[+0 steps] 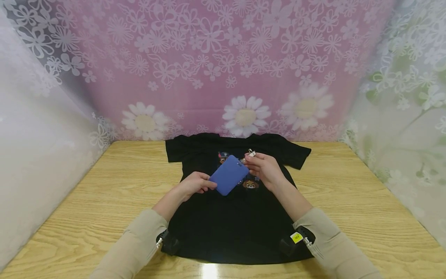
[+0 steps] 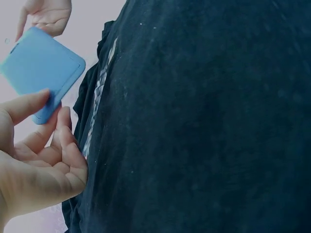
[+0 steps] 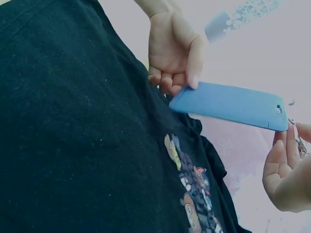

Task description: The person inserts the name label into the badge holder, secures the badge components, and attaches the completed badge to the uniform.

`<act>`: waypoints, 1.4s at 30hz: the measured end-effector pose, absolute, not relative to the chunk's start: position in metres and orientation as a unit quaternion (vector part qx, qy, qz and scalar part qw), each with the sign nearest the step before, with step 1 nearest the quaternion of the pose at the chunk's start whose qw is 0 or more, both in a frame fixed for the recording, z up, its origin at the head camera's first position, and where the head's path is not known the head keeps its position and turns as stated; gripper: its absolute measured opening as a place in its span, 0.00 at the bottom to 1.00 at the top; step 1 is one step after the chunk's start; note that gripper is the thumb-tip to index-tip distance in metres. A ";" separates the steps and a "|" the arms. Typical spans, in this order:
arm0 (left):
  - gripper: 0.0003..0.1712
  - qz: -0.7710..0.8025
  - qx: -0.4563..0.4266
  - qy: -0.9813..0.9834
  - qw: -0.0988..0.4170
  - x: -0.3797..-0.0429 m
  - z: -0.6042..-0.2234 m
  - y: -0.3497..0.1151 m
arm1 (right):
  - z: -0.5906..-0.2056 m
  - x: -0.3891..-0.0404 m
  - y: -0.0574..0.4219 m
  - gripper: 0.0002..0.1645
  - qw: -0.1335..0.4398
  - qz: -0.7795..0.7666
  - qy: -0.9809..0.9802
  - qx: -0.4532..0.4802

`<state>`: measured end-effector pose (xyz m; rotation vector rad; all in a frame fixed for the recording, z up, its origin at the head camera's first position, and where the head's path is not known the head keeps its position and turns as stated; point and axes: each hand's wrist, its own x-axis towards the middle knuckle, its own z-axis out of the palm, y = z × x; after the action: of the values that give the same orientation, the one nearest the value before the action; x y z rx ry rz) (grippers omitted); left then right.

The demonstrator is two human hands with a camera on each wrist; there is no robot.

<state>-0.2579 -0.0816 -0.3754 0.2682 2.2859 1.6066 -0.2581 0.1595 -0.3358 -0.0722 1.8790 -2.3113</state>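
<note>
A blue, flat card holder (image 1: 228, 175) with rounded corners and a small slot at one end is held tilted above a black T-shirt (image 1: 230, 228). My left hand (image 1: 196, 183) pinches its lower left corner between thumb and fingers, as the left wrist view also shows on the holder (image 2: 43, 63). At the slotted end is my right hand (image 1: 266, 170), its fingertips right by the holder's edge. Thumb and forefinger there pinch a small shiny metal clasp (image 1: 251, 153), partly hidden by the hand in the right wrist view.
The T-shirt lies spread on a wooden table (image 1: 139, 166), sleeves toward the back, with a cartoon dog print (image 1: 251, 183) on its chest. A pink flowered curtain (image 1: 195, 77) hangs behind the table, and pale flowered cloth (image 1: 404, 116) stands at the sides.
</note>
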 end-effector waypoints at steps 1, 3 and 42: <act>0.07 0.559 0.096 0.807 0.164 -0.258 -0.376 -0.081 | -0.334 -0.258 0.159 0.08 0.081 -0.770 0.633 -0.027; 0.07 0.549 0.104 0.813 0.161 -0.258 -0.376 -0.079 | -0.332 -0.257 0.157 0.08 0.079 -0.756 0.648 -0.036; 0.14 0.528 0.194 0.826 0.024 -0.250 -0.334 -0.024 | -0.323 -0.254 0.155 0.19 0.016 -0.619 0.779 -0.098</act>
<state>-0.2498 -0.0241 -0.3340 0.6001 2.5575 1.6346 -0.2541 0.1545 -0.3228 -0.3045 2.4228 -1.9251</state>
